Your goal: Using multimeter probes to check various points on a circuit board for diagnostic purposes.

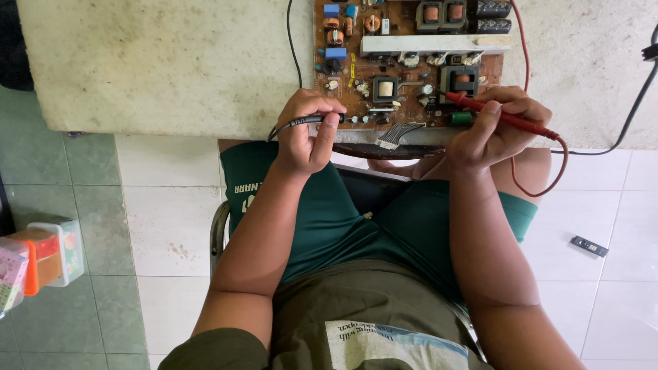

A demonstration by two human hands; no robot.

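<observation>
The left hand [306, 133] is closed around a black probe [312, 120], pinched like a pen between thumb and fingers, its tip resting at the near edge of the circuit board [384, 68]. The right hand [490, 127] grips a red probe [504, 118] the same way, its tip pointing toward 10 o'clock and touching the board near a copper-wound part [460, 79].

The board lies flat on the pale, stained counter [164, 62], at about 12 o'clock from the person's lap, its near edge at the counter's edge. It looks stiff and fairly light, but fragile: the upright parts and the small wire bundle [396, 135] at its near edge would likely bend or snap under pressure, so the bare edges seem the safest place to take hold. The probes look light, rigid and easy to grip on their plastic shafts; their thin leads, red [541, 188] and black [293, 41], are soft and could snag.

On the tiled floor [171, 212] at 9 o'clock stands a cluster of small containers [41, 257], one clear with a whitish lid, one orange, one pink; what is in them cannot be made out. A small dark object [589, 246] lies on the floor at 3 o'clock.
</observation>
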